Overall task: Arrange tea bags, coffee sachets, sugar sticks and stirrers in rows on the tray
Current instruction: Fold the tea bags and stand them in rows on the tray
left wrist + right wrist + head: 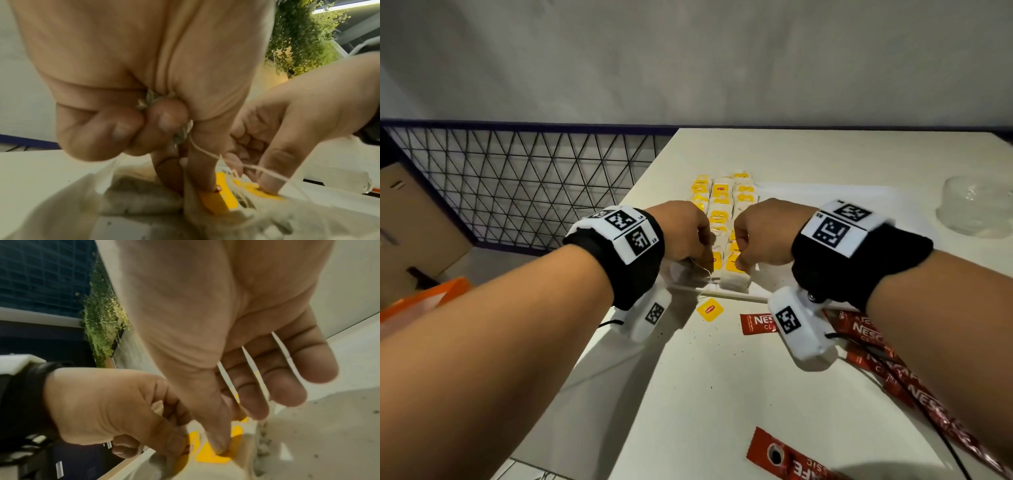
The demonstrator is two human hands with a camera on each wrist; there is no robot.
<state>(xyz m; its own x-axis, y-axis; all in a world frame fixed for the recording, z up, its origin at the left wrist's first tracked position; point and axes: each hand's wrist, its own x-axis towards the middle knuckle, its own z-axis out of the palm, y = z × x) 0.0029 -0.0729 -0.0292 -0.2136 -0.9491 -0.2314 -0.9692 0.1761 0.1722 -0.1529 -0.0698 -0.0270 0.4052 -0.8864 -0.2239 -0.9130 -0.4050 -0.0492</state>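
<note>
A white tray (pixel 736 296) holds three rows of tea bags (pixel 719 205) with yellow tags. Both hands work at its near end. My left hand (pixel 705 253) pinches a tea bag (pixel 144 199) between thumb and forefinger beside its yellow tag (pixel 216 201), and a string (pixel 207 154) trails from it. The ring and little fingers (pixel 115 128) curl over a crumpled scrap in the palm. My right hand (pixel 739 261) pinches the neighbouring bag's yellow tag (pixel 213 457) with the thumb on top. Its other fingers (pixel 287 386) hang loose. Red coffee sachets (pixel 873 337) lie on the table in front of the tray.
A loose yellow tag (pixel 710 309) lies just before the tray. A clear plastic container (pixel 976 209) stands at the far right. Another red sachet (pixel 787 459) lies near the front. A wire mesh panel (pixel 524 185) and a cardboard box (pixel 410 219) are left of the table.
</note>
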